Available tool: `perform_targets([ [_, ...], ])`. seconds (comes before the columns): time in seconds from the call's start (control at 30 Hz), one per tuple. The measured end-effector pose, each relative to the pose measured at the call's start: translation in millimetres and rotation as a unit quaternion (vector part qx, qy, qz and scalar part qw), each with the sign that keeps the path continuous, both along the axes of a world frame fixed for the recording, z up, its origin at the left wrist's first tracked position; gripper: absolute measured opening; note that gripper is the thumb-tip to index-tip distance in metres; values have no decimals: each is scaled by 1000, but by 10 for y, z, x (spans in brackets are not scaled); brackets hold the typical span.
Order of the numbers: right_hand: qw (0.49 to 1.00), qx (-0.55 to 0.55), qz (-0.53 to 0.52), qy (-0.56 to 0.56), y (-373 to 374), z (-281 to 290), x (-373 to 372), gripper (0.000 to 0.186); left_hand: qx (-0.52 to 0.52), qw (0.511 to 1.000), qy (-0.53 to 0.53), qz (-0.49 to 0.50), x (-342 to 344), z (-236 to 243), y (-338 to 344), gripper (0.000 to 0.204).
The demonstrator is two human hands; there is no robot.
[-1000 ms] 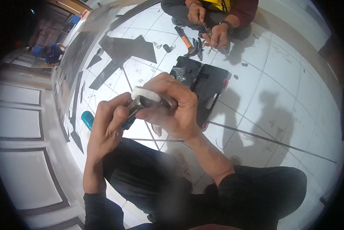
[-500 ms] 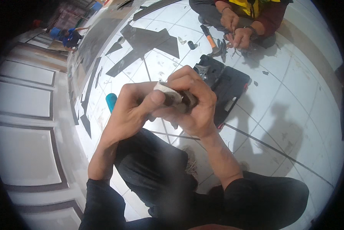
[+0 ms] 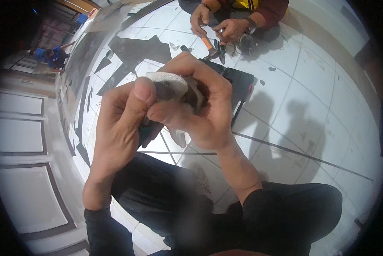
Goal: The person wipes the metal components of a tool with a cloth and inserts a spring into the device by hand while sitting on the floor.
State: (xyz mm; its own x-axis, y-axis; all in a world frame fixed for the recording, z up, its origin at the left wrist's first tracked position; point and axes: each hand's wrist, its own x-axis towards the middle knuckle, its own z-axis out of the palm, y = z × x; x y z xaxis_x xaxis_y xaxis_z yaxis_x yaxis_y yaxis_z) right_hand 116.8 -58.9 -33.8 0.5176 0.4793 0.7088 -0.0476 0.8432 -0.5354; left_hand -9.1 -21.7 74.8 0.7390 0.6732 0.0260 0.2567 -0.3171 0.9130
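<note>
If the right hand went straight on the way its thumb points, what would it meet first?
Probably the left hand, very close by, just left of the right hand in the picture, though the depth between them is unclear.

White pad and grey part gripped two-handed

A white pad (image 3: 176, 82) and a grey, metal-looking part (image 3: 162, 90) are held between the left hand (image 3: 118, 117) and right hand (image 3: 210, 106); shape mostly hidden by fingers. A black case (image 3: 241, 81) is partly covered by the right hand. An orange-handled tool (image 3: 207, 43) is seen near a co-worker's hands (image 3: 233, 30). Dark sheet pieces (image 3: 138, 50) are spread on white tiles (image 3: 281, 102).
</note>
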Motion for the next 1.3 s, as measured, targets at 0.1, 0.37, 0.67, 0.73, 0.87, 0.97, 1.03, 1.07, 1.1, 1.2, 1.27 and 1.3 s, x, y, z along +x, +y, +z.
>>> perform_targets([
  [0.1,997,-68,29,28,-119,76,-39,41,-63,997,7,37,-26,66,-24,58],
  [0.37,982,-95,111,122,-147,84,-59,37,-109,992,60,-22,-35,28,102,58],
  [0.67,995,-58,61,51,-101,-64,-73,36,-59,995,69,44,-72,-77,-45,60],
  [0.73,993,-64,77,65,-118,-26,-114,35,-32,990,49,125,-111,-117,-84,62],
  [0.87,996,-47,66,43,-54,-45,-179,31,49,988,120,82,-197,-110,12,77],
  [0.97,996,-37,69,38,-79,-42,-188,29,0,989,97,113,-209,-125,-16,79],
  [1.03,996,-56,64,16,-120,-60,-167,30,12,989,123,85,-124,-5,-18,79],
  [1.07,996,-75,57,-6,-126,-62,-169,31,-35,993,98,49,-104,39,-7,74],
  [1.1,995,-73,63,-6,-128,-57,-203,31,-82,994,72,18,-112,71,0,71],
  [1.2,991,-74,109,32,-141,-48,-246,33,-106,990,91,-32,-214,24,145,71],
  [1.27,983,-99,149,31,-168,-49,-212,33,-121,988,79,-57,-252,-29,188,70],
  [1.3,983,-99,150,31,-190,-38,-211,33,-157,984,64,-61,-274,-27,190,69],
])
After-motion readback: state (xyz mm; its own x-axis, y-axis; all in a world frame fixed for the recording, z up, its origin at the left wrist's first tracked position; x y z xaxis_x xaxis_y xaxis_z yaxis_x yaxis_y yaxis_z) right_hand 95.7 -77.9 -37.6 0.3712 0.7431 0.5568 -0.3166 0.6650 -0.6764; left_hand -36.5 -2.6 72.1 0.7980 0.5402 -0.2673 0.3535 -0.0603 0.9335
